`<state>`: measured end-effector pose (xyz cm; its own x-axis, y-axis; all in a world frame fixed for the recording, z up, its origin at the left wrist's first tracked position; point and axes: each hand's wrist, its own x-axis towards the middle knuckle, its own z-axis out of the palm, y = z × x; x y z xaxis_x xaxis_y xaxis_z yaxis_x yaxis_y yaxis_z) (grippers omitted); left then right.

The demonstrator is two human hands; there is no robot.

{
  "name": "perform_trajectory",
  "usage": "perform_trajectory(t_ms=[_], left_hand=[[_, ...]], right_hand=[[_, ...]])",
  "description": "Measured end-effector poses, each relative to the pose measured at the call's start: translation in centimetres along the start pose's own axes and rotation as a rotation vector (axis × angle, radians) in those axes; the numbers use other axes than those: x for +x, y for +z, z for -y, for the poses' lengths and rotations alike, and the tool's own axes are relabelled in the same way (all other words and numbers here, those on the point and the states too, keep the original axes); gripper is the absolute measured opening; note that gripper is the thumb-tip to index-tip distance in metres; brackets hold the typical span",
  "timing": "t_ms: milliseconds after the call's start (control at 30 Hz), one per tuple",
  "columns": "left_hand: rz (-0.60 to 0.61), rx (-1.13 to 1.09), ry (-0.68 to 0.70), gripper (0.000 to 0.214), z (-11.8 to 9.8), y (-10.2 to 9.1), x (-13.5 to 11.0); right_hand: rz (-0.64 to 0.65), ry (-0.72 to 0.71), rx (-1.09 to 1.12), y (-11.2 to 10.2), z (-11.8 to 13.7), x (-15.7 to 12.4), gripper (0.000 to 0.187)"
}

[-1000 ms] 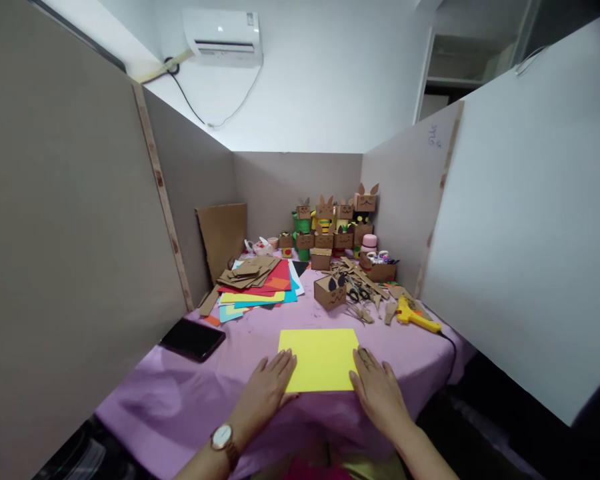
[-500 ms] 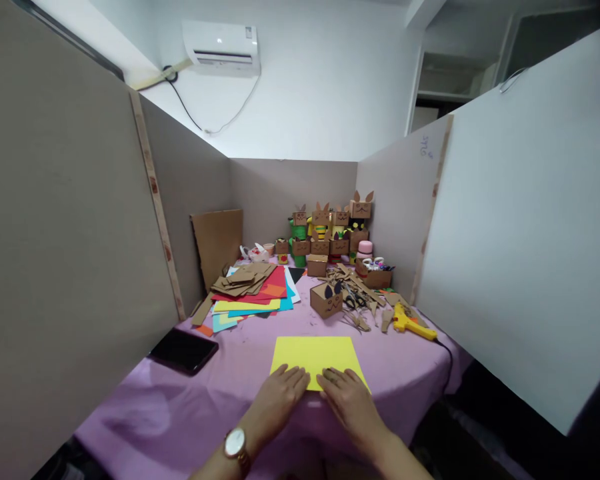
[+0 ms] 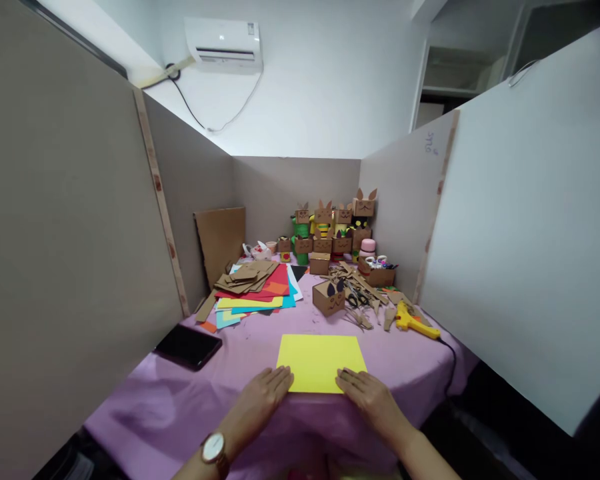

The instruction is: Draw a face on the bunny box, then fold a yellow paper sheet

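Centrally, a yellow sheet lies flat on the purple cloth, close to the table's near edge, with the person's 2 hands resting on its near corners. The left hand covers the near left corner, palm down, fingers extended and held together. The right hand mirrors it at the near right corner, its fingertips reaching farther in across the paper. Both hands are opened out flat; neither is curled around anything, and the sheet is only touched from above. How hard they press, I cannot tell. A wristwatch with a pale dial sits on the left wrist.

Beyond the sheet, slightly right of its middle, stands 1 cardboard box with dark ears and a drawn face. Just beside it, scissors with dark handles lie among cardboard scraps. A yellow glue gun rests farther right, its dark cord running over the table's side. On the left, a dark flat device lies apart from the left hand, and behind it brown cardboard pieces are heaped on sheets of coloured paper. At the back, several cardboard figures with ears stand grouped, some above others.
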<state>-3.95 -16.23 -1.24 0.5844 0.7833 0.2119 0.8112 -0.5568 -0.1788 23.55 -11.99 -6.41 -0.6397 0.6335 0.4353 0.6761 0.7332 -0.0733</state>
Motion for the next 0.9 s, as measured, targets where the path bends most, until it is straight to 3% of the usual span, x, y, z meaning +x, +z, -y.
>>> perform_trajectory(t_ms=[433,633,733,900], left_hand=[[-0.059,-0.080,-0.025,0.050,1.9,1.1,-1.9],[-0.040,-0.125,-0.044,0.036,2.8,-0.4,-3.2],[-0.049,-0.128,-0.134,0.039,2.1,-0.9,-1.2],[-0.056,-0.118,-0.334,0.041,-1.4,0.3,6.1]], right_hand=[[0.031,0.039,0.037,-1.5,-2.1,-2.2,0.039],[0.039,0.155,0.075,-2.9,-3.0,-3.2,0.035],[0.027,0.276,0.070,-3.4,-2.1,-0.8,0.043],[0.078,0.373,0.076,-1.8,2.5,6.9,0.052]])
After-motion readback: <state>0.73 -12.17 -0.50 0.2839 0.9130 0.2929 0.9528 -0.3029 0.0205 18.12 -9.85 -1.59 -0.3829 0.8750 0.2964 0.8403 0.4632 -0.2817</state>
